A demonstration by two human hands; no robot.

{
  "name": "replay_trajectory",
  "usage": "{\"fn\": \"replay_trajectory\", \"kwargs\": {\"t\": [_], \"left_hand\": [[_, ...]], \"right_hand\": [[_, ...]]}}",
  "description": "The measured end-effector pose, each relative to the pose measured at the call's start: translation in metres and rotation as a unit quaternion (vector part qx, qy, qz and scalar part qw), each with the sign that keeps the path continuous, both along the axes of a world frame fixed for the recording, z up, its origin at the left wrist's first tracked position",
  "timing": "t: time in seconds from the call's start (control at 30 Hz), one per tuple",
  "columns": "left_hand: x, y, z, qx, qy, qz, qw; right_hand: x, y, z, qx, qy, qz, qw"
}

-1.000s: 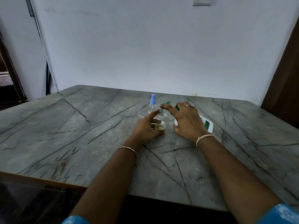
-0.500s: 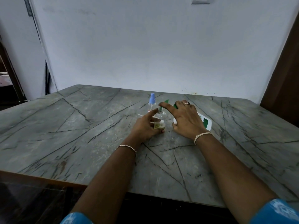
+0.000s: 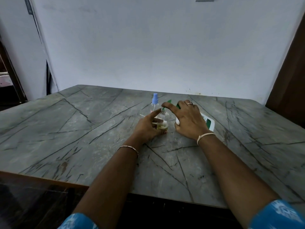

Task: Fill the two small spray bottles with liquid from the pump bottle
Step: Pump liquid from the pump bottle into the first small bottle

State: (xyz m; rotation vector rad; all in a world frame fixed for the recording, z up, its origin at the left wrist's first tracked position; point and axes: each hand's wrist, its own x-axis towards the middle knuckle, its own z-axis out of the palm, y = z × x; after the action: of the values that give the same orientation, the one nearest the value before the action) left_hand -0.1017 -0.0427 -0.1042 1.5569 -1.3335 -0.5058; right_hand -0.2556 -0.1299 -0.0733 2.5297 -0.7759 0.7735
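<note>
Filling step, first bottle. My left hand (image 3: pixel 146 128) wraps the lower body of the open spray bottle (image 3: pixel 163 120), index finger laid up its side to the neck. My right hand (image 3: pixel 188 119) clamps over the pump bottle (image 3: pixel 208 122), thumb round the white body, fingers on the green pump head (image 3: pixel 169 101). The spout tip sits right at the open neck (exact overlap hard to tell, a finger covers it). To do it well I'd press short, slow strokes, hold the small bottle flat on the table (image 3: pixel 82 129) and centre the spout so nothing runs down the outside. Only a shallow yellowish layer inside, so plenty left. The capped spray bottle (image 3: pixel 154 103) stands just behind, blue top on.
</note>
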Motion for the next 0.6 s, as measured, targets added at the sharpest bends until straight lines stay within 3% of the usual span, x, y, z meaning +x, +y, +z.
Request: {"fn": "replay_trajectory", "kwargs": {"t": [0.3,0.6], "left_hand": [[0.0001,0.0005,0.0014,0.007,-0.029,0.001,1.0],[0.0,0.0019,0.0014,0.002,-0.02,0.007,1.0]], "right_hand": [[-0.0003,0.0025,0.0033,0.04,-0.013,0.01,0.999],[-0.0024,0.0021,0.0008,0.018,0.01,0.006,1.0]]}}
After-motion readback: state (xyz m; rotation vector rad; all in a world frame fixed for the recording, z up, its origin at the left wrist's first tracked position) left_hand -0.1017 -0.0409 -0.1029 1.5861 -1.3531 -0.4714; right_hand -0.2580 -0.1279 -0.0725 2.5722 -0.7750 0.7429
